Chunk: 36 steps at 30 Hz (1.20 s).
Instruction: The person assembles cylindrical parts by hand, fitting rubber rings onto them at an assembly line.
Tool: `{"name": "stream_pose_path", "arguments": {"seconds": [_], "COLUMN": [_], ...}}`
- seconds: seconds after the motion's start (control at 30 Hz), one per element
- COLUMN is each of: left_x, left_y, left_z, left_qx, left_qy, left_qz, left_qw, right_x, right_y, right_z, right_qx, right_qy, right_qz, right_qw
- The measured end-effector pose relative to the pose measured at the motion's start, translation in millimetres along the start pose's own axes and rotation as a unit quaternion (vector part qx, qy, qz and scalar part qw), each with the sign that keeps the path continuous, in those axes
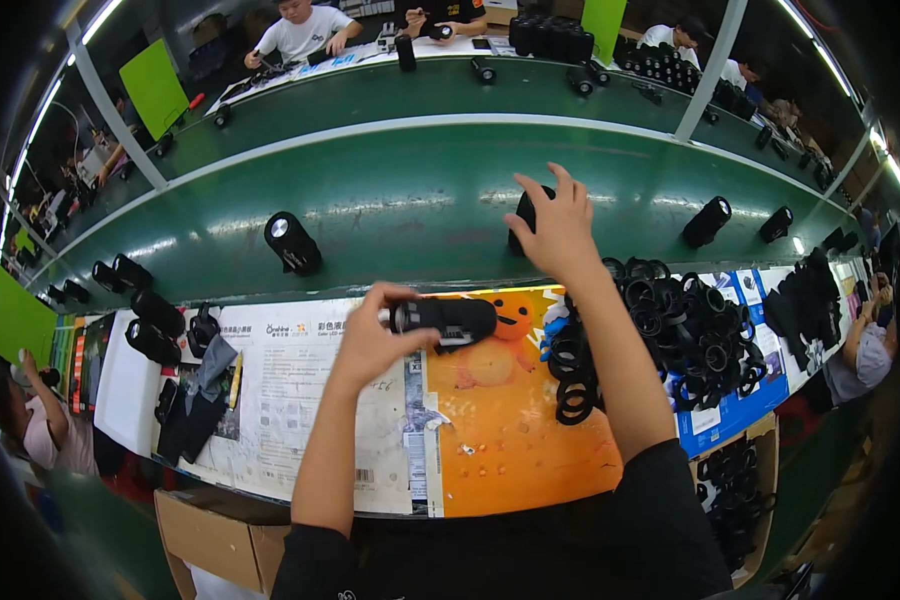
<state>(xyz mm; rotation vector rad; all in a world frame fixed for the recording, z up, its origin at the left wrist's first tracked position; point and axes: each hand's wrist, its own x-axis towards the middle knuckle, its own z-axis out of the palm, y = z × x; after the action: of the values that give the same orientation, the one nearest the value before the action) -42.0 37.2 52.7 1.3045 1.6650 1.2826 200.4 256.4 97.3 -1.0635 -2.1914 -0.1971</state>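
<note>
Black cylinder point(470, 318), one of its kind in the left hand point(375, 340), lies sideways over the upper left part of the orange sheet point(530, 450), its left end grasped between thumb and fingers. Beyond the sheet, on the green belt point(400, 220), the right hand point(563, 225) spreads its fingers around a second cylinder point(528, 208); whether it grips it, I cannot tell. One more cylinder point(297, 250) is on the belt, beyond the sheet and to its left; two nearer ones point(707, 222) are beyond it to the right. Right of the sheet, black rings point(660, 320) heap up, too overlapped to count.

Pale marks on the held cylinder are too small to read. One cartoon face decorates the orange sheet; the white board point(280, 400) left of it carries dark print and a small emblem.
</note>
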Motion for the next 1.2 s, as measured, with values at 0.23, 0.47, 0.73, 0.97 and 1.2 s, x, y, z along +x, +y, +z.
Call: {"name": "stream_pose_path", "arguments": {"seconds": [0.23,0.47,0.73,0.97,1.2], "left_x": [127.3,153.4,30.6,-13.0,-27.6], "left_y": [51.0,41.5,37.3,-4.8,-10.6], "left_z": [10.8,17.7,51.6,48.1,21.2], "left_qx": [0.262,0.338,-0.149,-0.46,-0.508], "left_qy": [0.068,0.005,-0.123,0.02,0.02], "left_qz": [0.238,0.236,0.163,0.079,0.11], "left_qw": [0.933,0.911,0.968,0.884,0.854], "right_x": [-0.3,-14.9,-43.2,-119.6,-158.8], "right_y": [43.4,0.4,-78.7,-118.4,-138.2], "right_z": [0.1,-67.3,-88.8,-33.8,-1.1], "right_qx": [0.128,0.293,0.484,0.573,0.672], "right_qy": [-0.134,-0.107,-0.09,-0.171,-0.26], "right_qz": [0.06,0.108,0.168,0.141,0.193], "right_qw": [0.981,0.944,0.854,0.789,0.666]}}
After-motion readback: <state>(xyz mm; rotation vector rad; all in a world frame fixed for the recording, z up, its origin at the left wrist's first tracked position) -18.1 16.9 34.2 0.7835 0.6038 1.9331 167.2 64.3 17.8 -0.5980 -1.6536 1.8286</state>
